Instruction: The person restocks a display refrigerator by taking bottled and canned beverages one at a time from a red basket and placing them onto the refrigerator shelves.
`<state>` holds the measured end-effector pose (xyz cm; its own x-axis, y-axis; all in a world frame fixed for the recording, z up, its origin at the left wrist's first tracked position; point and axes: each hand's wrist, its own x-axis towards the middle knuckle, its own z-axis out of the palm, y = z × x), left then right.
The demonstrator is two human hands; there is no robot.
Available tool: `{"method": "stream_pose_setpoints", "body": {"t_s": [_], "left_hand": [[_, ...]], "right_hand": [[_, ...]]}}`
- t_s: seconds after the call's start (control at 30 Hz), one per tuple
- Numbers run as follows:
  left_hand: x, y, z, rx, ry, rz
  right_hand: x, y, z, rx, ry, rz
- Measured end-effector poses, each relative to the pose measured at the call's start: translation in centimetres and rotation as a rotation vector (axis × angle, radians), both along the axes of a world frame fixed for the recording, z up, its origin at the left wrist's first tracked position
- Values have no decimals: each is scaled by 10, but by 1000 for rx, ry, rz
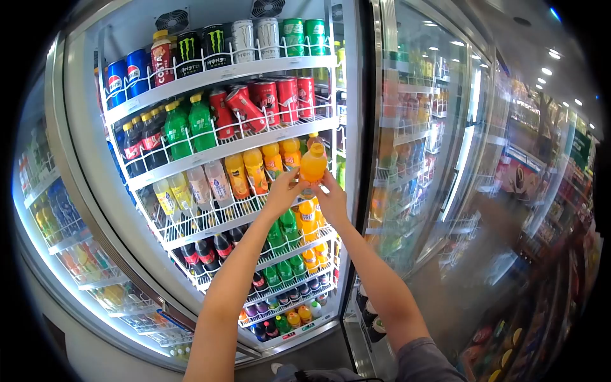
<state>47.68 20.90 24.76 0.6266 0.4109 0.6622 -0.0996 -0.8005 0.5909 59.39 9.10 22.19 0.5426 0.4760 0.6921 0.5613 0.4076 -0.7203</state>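
An orange drink bottle (313, 165) stands upright between my two hands at the right end of the third shelf. My left hand (284, 193) grips its lower left side, fingers closed against it. From the other side, the fingers of my right hand (332, 198) close on its lower right. Behind it another orange-capped bottle partly shows. To the left on this shelf are more orange drink bottles (254, 169) and clear bottles with pale labels (218, 183). The bottle's base is partly covered by my fingers.
White wire-fronted shelves (216, 223) hold several rows of drinks. Red cans (266, 102) are above, one tilted; green bottles (191, 124) stand beside them. An open glass door (414, 140) is on the right, a metal door frame (89, 178) on the left.
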Motion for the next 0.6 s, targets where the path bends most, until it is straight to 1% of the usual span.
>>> {"method": "stream_pose_setpoints", "body": {"t_s": [0.03,0.07,0.17,0.3,0.37,0.4,0.47,0.5,0.6], "left_hand": [[2,4,4,-1,1,18],[3,7,9,4,0,21],[6,15,21,-101,78,2],[18,32,17,-77,86,-11],[31,46,13,-144,16,-152],[36,52,12,-137,8,-159],[43,59,7,-192,-67,-200],[45,62,4,-191,-66,-158],[52,75,-3,-113,-86,-175]], "right_hand": [[2,4,4,-60,-37,-27],[4,11,7,-54,-38,-24],[14,32,9,35,-63,-36],[24,54,-2,80,-85,-79],[29,63,0,22,-64,-116],[33,68,2,29,-72,-123],[36,75,1,-35,-21,-38],[39,78,1,-58,-26,-29],[43,82,0,-123,13,7]]}}
